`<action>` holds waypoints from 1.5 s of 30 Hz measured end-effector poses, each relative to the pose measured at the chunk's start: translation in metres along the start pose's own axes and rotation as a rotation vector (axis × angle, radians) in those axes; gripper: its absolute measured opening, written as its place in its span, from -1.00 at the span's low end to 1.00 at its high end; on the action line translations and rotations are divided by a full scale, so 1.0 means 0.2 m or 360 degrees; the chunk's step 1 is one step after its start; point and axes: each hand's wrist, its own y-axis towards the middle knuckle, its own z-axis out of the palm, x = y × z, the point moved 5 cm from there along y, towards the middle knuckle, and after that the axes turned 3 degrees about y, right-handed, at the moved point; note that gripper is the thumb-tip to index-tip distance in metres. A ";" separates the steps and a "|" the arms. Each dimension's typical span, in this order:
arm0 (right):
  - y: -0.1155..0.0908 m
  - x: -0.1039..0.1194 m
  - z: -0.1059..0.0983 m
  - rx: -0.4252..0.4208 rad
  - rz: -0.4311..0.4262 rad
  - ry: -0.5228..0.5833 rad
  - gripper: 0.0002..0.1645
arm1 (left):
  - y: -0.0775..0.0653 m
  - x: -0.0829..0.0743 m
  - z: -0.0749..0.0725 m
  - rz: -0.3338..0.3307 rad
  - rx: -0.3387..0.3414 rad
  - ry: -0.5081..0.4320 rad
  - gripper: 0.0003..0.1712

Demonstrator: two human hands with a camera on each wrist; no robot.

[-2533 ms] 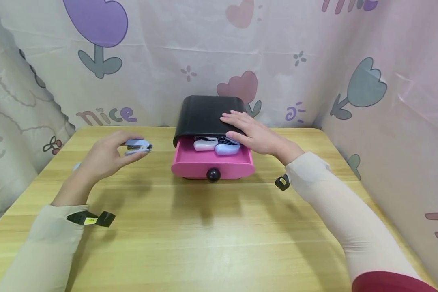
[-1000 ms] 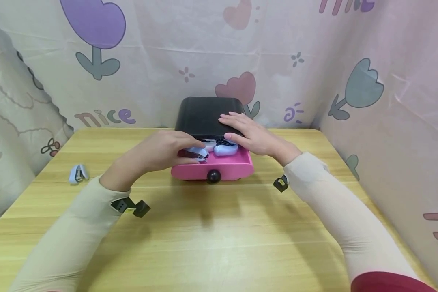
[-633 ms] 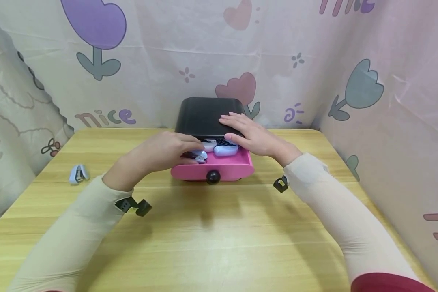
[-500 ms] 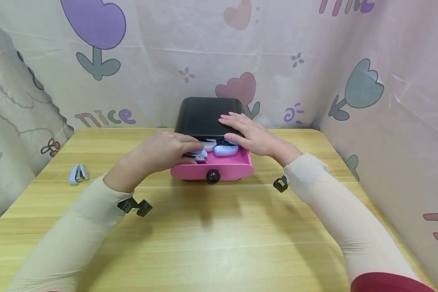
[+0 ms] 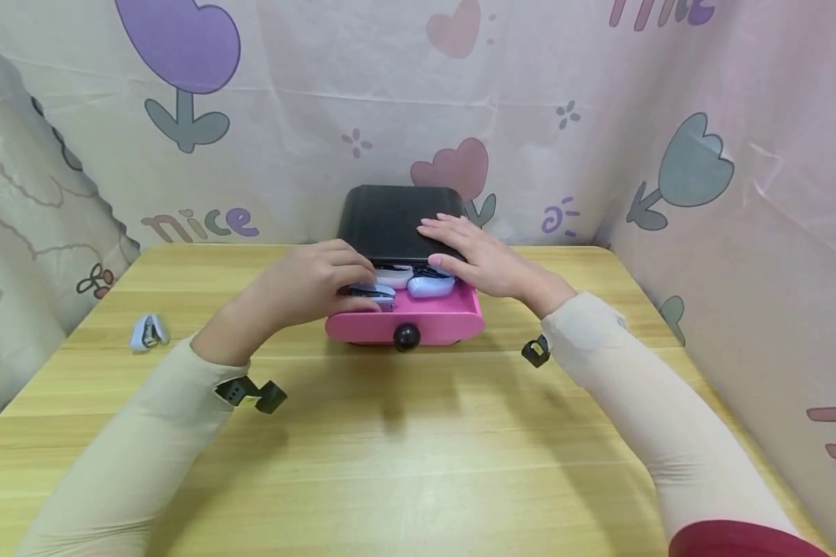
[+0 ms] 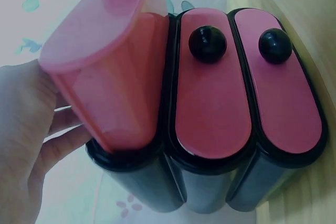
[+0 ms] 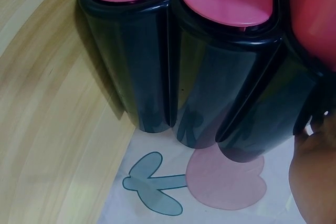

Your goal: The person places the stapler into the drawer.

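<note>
My left hand (image 5: 313,282) reaches into the pulled-out pink drawer (image 5: 439,325), thumb and fingers around a light blue mini stapler (image 5: 383,292) at its left front. Behind that stapler lie a whitish one (image 5: 395,277) and another light blue one (image 5: 430,287). The drawer belongs to a black cabinet (image 5: 390,220), and my right hand (image 5: 481,255) rests on its top with the fingers extended. In the left wrist view, my left hand (image 6: 31,129) is beside the open drawer's wall (image 6: 105,98); the staplers are hidden there.
Another light blue mini stapler (image 5: 149,333) lies on the wooden table (image 5: 404,449) at the left. Two closed pink drawers (image 6: 212,103) with black knobs sit below the open one. A patterned curtain (image 5: 306,116) hangs behind the table and along both sides.
My left hand has brought a stapler from the left into the drawer. Its fingers have since drawn back slightly, showing more of the stapler. My right hand stays on the cabinet.
</note>
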 end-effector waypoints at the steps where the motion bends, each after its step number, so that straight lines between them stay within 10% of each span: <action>1: 0.00 0.00 0.00 0.0002 -0.0002 -0.0004 -0.31 | -0.01 0.01 0.00 -0.0016 -0.0032 -0.0026 -0.56; 15: 0.00 0.00 -0.01 -0.0024 -0.0035 -0.0001 -0.33 | -0.20 0.10 -0.06 -0.0242 -0.0237 -0.0098 -0.62; 24: 0.00 0.00 0.01 -0.0010 -0.0019 0.0003 -0.32 | -0.34 0.14 -0.08 -0.0434 -0.0222 -0.0062 -0.22; 30: 0.00 0.00 0.00 -0.0009 -0.0009 -0.0001 -0.32 | -0.44 0.19 -0.07 -0.0603 -0.0079 -0.0048 -0.58; 45: 0.00 0.00 0.00 -0.0005 0.0002 -0.0019 -0.32 | -0.75 0.35 -0.03 -0.1056 0.0293 -0.0159 -0.48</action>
